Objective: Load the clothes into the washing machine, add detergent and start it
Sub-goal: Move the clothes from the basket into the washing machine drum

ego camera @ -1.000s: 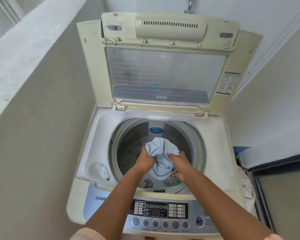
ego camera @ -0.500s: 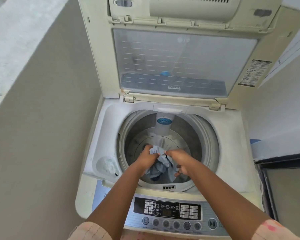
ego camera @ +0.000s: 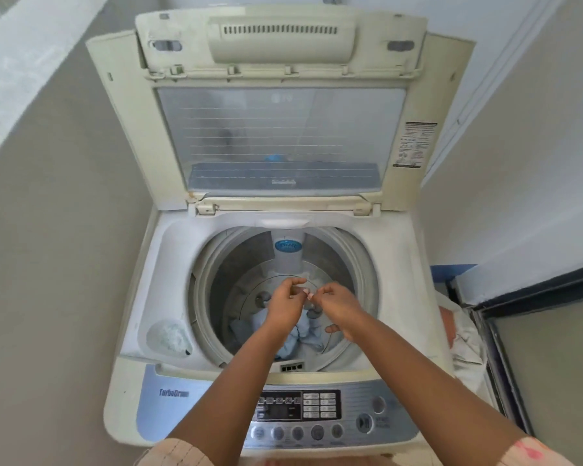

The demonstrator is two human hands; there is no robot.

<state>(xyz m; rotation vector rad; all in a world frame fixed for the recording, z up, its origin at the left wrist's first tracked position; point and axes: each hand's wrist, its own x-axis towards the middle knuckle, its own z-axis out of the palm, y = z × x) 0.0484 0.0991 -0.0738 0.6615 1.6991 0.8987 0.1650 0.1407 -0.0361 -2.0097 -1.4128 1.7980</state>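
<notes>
Two hands were over the drum (ego camera: 216,290) of one washing machine (ego camera: 398,270): left hand (ego camera: 285,306) and right hand (ego camera: 339,307), both empty with loosely curled fingers. One light blue garment (ego camera: 303,334) lay on the drum floor, partly hidden by the forearms. One lid (ego camera: 280,105) stood raised; one control panel (ego camera: 297,412) sat nearest

blue cloth (ego camera: 302,334) dropped into drum (ego camera: 223,280), both hands released
</notes>
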